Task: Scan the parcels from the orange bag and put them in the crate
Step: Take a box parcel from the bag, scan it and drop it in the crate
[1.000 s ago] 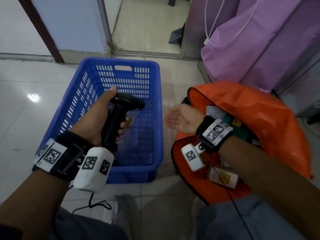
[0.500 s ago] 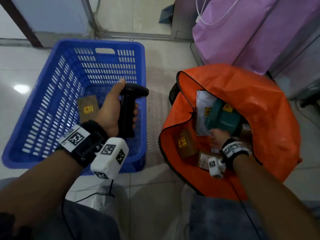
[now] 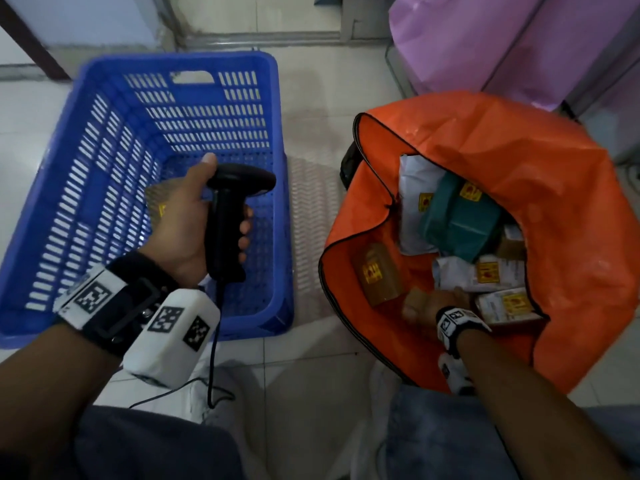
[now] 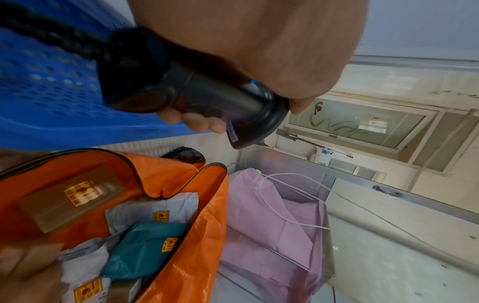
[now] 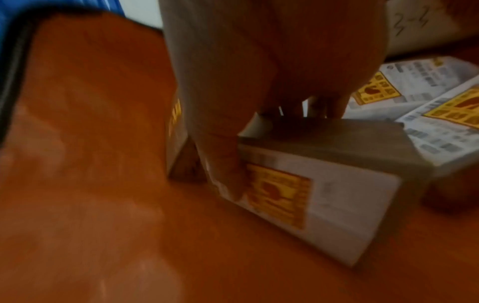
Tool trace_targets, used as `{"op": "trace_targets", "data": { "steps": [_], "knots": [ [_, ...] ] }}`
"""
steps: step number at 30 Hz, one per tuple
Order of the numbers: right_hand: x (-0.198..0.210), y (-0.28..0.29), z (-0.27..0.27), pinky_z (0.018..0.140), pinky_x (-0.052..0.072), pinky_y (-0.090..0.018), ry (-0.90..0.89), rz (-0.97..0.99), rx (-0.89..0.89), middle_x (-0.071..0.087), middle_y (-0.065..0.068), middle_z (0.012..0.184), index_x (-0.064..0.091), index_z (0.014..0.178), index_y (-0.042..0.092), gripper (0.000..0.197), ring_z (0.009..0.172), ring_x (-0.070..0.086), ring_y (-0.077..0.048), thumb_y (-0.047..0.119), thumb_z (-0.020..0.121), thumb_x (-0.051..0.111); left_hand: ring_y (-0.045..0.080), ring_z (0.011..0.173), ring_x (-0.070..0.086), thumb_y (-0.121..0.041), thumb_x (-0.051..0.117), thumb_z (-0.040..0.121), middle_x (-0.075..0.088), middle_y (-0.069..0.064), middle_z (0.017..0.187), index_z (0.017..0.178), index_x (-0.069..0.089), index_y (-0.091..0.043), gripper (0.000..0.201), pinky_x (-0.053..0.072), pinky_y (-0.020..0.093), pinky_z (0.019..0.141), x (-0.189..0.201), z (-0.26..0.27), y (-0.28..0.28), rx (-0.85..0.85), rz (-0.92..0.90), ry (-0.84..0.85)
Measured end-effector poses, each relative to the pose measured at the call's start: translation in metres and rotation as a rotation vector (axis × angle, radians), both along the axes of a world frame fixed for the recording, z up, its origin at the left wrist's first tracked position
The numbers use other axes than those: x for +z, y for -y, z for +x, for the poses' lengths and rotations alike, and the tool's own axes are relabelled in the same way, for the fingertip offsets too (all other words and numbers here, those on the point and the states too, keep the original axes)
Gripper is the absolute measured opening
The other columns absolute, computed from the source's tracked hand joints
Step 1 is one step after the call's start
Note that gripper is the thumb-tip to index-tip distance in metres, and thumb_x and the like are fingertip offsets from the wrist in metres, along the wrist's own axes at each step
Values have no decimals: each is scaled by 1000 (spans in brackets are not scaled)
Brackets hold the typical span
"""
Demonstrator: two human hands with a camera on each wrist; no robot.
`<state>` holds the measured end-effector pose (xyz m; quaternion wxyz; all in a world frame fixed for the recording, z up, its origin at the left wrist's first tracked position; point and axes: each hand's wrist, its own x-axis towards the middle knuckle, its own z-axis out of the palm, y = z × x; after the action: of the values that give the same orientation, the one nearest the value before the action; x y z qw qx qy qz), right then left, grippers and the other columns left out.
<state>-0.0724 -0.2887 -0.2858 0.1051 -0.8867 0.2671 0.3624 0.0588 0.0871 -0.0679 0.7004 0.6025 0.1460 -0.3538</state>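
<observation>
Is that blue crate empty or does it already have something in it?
Not empty: one brown parcel lies on the crate floor, partly hidden behind the left hand.

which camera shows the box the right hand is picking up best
The right wrist view: the small box fills the frame, thumb on its labelled side and fingers over the far edge, though blurred. In the head view the right hand covers nearly all of it. The left wrist view shows only a blurred corner at its lower left edge.

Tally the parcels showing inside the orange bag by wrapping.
Teal plastic-wrapped parcel: 1
White plastic mailers: 2
Brown cardboard boxes: 3, one gripped by the right hand
Total: 6; a possible seventh further back is unclear.
</observation>
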Motion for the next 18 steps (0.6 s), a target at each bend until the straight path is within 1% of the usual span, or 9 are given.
{"op": "trace_targets", "data": {
  "steps": [2, 3, 5, 7, 8, 10, 12, 14, 18],
  "knots": [
    [28, -12, 24, 113, 36, -40, 12, 107, -79, 53, -15, 147, 47, 146, 11, 78, 133, 51, -33, 63, 89, 60, 26, 57, 49, -85, 36, 89, 52, 8, 69, 84, 60, -8, 80, 43, 28, 52, 3, 1, 2, 0, 4, 10],
    [39, -16, 36, 106, 45, -39, 79, 173, -123, 58, -16, 143, 52, 142, 9, 79, 126, 58, -34, 59, 84, 70, 25, 58, 49, -85, 37, 89, 52, 8, 70, 83, 60, -9, 80, 43, 29, 53, 5, 1, 2, -2, 3, 18],
    [58, -20, 54, 90, 57, -41, 282, 377, -273, 71, -16, 124, 68, 124, 9, 68, 103, 70, -31, 51, 73, 83, 25, 57, 51, -85, 39, 88, 54, 8, 72, 84, 62, -9, 80, 42, 31, 55, 9, 0, 2, -1, -1, 30],
    [84, -29, 65, 75, 63, -40, 442, 648, -500, 76, -16, 105, 71, 116, 4, 48, 80, 77, -23, 32, 79, 84, 24, 56, 52, -85, 41, 88, 56, 8, 72, 86, 64, -8, 81, 43, 31, 55, 14, -5, 2, -2, -2, 42],
    [103, -38, 71, 75, 64, -41, 517, 790, -558, 77, -16, 101, 69, 119, 1, 41, 77, 77, -20, 21, 85, 79, 24, 56, 52, -85, 42, 88, 56, 8, 72, 87, 64, -8, 80, 43, 31, 55, 17, -8, 2, -8, -7, 47],
    [136, -55, 82, 85, 61, -48, 628, 977, -539, 76, -17, 107, 64, 128, 2, 39, 88, 77, -24, 9, 91, 71, 24, 56, 52, -84, 44, 88, 56, 8, 70, 86, 64, -7, 79, 44, 30, 54, 23, -15, 0, -36, -25, 56],
    [166, -71, 87, 79, 61, -43, 669, 1125, -479, 76, -16, 111, 61, 132, 7, 37, 94, 76, -27, 5, 95, 64, 24, 56, 51, -83, 43, 88, 55, 8, 69, 85, 63, -7, 78, 44, 30, 53, 29, -20, -3, -64, -41, 59],
    [196, -89, 82, 74, 61, -39, 675, 1245, -468, 75, -16, 112, 59, 134, 8, 35, 94, 75, -27, 8, 98, 59, 23, 56, 50, -82, 43, 89, 54, 8, 70, 85, 62, -7, 78, 44, 29, 53, 38, -25, -8, -77, -83, 76],
    [235, -107, 74, 83, 60, -44, 678, 1366, -463, 66, -23, 129, 51, 144, 7, 46, 110, 70, -35, 19, 101, 58, 22, 54, 49, -82, 40, 90, 52, 7, 70, 87, 62, -7, 79, 42, 29, 53, 57, -29, -13, -68, -193, 119]
  ]
}}
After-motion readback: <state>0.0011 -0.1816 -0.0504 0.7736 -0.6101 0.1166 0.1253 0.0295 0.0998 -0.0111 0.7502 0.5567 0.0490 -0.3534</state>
